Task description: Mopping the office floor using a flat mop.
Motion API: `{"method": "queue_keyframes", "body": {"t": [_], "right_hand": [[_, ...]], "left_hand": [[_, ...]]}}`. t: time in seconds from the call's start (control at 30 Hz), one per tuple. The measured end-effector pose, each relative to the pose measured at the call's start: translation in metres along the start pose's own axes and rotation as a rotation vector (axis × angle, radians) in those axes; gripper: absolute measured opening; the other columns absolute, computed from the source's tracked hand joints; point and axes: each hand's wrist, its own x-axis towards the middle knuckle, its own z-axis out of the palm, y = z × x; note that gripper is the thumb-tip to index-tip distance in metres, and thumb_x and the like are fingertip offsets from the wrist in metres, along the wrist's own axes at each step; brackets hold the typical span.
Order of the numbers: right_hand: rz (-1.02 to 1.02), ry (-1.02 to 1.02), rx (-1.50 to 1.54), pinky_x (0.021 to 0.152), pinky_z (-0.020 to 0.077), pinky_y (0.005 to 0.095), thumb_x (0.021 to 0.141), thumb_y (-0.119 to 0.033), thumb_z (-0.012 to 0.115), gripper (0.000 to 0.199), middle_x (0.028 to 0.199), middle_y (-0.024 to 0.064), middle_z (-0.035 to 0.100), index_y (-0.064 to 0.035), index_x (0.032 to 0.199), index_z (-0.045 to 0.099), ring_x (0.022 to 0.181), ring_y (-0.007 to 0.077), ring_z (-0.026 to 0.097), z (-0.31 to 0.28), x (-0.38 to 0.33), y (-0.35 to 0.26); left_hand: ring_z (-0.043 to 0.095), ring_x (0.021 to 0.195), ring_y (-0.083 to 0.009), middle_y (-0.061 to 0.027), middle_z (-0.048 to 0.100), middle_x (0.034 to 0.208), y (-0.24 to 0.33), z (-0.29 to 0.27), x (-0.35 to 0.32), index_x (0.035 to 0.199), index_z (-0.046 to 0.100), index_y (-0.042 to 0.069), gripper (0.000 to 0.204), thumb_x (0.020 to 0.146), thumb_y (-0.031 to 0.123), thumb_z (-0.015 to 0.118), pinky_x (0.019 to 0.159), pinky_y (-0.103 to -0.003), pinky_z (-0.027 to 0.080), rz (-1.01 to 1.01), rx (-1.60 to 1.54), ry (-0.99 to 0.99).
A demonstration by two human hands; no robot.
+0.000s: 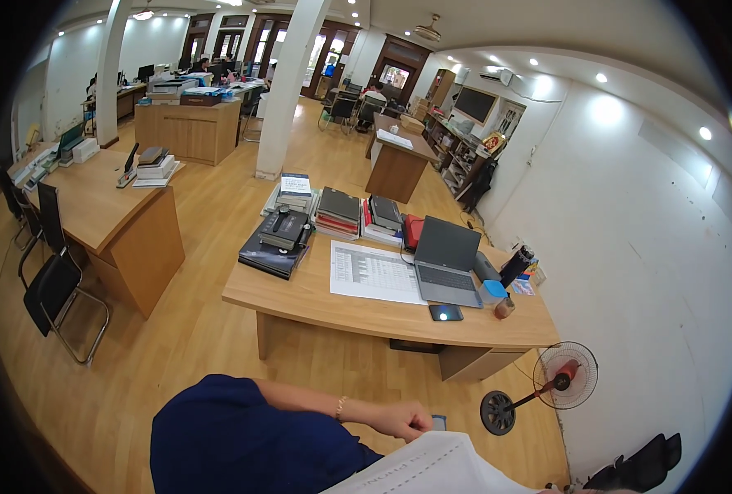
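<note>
My left hand (403, 420) reaches in from a navy sleeve (242, 432), with a thin bracelet at the wrist. Its fingers are curled closed at the upper edge of a white sheet (432, 465) with faint print, paper or cloth. The sheet slopes down across the bottom of the view. Just past the knuckles a small blue-grey thing (439, 422) shows, too little of it to name. My right hand does not appear.
Ahead stands a wooden desk (333, 313) with a laptop (448, 263), printed papers (374, 272), a phone (446, 313) and stacked books (338, 212). A floor fan (563, 379) stands by the right wall. Another desk (94, 198) and a black chair (53, 280) are on the left.
</note>
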Motion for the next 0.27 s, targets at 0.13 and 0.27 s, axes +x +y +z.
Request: {"method": "queue_keyframes", "body": {"t": [0.13, 0.27], "right_hand": [[-0.106, 0.010, 0.157, 0.063, 0.0432, 0.0370, 0.090, -0.030, 0.050, 0.030, 0.073, 0.0162, 0.058, -0.0027, 0.083, 0.061, 0.066, 0.0265, 0.050, 0.054, 0.014, 0.116], [-0.097, -0.003, -0.034, 0.063, 0.0438, 0.0391, 0.091, -0.039, 0.048, 0.039, 0.080, 0.0131, 0.065, -0.0019, 0.083, 0.060, 0.065, 0.0279, 0.051, 0.101, 0.030, 0.189]], "left_hand": [[0.043, 0.058, -0.0050, 0.0010, 0.052, 0.062, -0.025, 0.020, 0.009, 0.068, 0.054, 0.000, 0.028, 0.084, 0.020, 0.065, 0.050, -0.025, 0.035, -0.017, -0.040, 0.006], [0.043, 0.058, -0.0054, 0.0011, 0.051, 0.060, -0.017, 0.016, -0.001, 0.066, 0.051, 0.000, 0.030, 0.084, 0.019, 0.064, 0.051, -0.026, 0.035, -0.017, 0.036, 0.024]]}}
